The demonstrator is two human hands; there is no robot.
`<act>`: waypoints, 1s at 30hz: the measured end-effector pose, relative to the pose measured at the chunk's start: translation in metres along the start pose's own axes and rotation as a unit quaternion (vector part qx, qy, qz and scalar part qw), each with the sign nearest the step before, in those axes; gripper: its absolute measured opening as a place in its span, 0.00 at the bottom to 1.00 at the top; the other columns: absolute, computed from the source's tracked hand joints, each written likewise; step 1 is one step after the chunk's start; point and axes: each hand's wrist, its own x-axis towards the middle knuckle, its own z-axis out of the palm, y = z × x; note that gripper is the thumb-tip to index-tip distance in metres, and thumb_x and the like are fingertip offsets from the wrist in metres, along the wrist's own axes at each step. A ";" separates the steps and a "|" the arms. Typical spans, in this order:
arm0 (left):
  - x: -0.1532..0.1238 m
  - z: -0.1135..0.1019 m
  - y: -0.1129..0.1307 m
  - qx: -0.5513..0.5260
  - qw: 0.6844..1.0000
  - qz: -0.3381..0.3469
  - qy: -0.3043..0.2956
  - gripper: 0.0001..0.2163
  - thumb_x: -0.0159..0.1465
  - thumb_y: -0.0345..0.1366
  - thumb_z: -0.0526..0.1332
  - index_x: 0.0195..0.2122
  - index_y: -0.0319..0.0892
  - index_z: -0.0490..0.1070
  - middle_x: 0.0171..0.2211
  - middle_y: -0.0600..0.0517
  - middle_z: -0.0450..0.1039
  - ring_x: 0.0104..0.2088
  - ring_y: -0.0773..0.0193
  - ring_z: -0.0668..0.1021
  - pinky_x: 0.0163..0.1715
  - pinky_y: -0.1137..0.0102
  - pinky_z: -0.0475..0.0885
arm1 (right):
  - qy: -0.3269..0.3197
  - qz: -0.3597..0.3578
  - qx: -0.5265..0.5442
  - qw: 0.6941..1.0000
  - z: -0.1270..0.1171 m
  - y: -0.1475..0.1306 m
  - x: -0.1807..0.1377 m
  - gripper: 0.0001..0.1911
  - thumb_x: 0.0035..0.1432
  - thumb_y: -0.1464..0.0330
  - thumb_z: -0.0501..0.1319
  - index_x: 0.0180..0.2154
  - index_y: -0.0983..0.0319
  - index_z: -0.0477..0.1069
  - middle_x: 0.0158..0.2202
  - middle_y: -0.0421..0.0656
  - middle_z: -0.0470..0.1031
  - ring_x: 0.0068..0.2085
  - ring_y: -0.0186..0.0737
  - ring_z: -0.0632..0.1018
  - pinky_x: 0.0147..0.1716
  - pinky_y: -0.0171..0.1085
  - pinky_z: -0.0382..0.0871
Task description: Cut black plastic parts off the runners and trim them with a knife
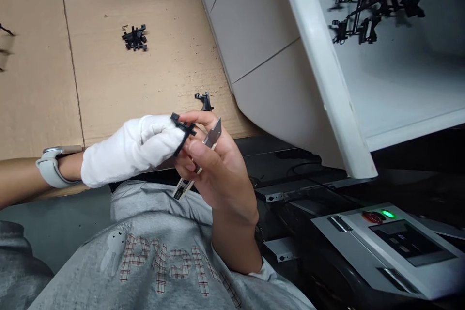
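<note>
My left hand (145, 145), in a white glove, is closed on a small black plastic part (182, 134) just past the cardboard's near edge. Right beside it, my bare right hand (221, 169) grips a utility knife (184, 187), its metal blade (215, 131) pointing up and away from me. Fingertips of the right hand also touch or nearly touch the black part. Behind these fingers a second black part (205, 100) lies on the cardboard, its lower end hidden. Farther off rests another black plastic piece (134, 38).
Brown cardboard (109, 82) covers the table. At the right stands a large white bin (403, 106) with many black moulded parts (370, 0) on thin runners. Below it is a machine panel (392, 247) with a screen, a red button and a green light.
</note>
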 end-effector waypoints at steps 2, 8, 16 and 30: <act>0.000 -0.001 -0.002 -0.002 1.000 0.004 -0.013 0.13 0.64 0.37 0.62 0.24 0.43 0.60 0.21 0.57 0.65 0.22 0.73 0.68 0.24 0.78 0.71 | 0.006 0.015 0.002 1.000 0.003 0.001 0.002 0.16 0.64 0.61 0.78 0.47 0.55 0.75 0.27 0.29 0.64 0.22 0.27 0.62 0.20 0.29 0.57; 0.001 -0.002 -0.007 -0.007 1.000 0.003 -0.023 0.12 0.63 0.38 0.63 0.26 0.44 0.62 0.27 0.52 0.77 0.30 0.65 0.82 0.33 0.74 0.82 | 0.012 0.023 -0.008 1.000 0.002 0.002 0.002 0.23 0.56 0.67 0.81 0.47 0.54 0.72 0.29 0.29 0.64 0.24 0.27 0.62 0.20 0.29 0.60; -0.002 -0.002 -0.009 -0.013 0.999 0.020 -0.035 0.13 0.66 0.35 0.60 0.25 0.45 0.59 0.19 0.57 0.57 0.27 0.67 0.77 0.30 0.77 0.78 | 0.109 -0.148 -0.130 0.974 0.008 -0.002 -0.014 0.11 0.71 0.54 0.67 0.43 0.52 0.70 0.30 0.36 0.69 0.27 0.38 0.68 0.24 0.37 0.64; -0.003 -0.003 0.000 0.080 0.996 0.027 0.002 0.13 0.67 0.40 0.57 0.26 0.43 0.63 0.22 0.57 0.62 0.23 0.73 0.65 0.23 0.77 0.64 | 0.023 -0.422 -0.430 0.798 -0.011 0.016 -0.006 0.20 0.76 0.71 0.61 0.65 0.55 0.73 0.44 0.42 0.78 0.34 0.35 0.79 0.23 0.30 0.78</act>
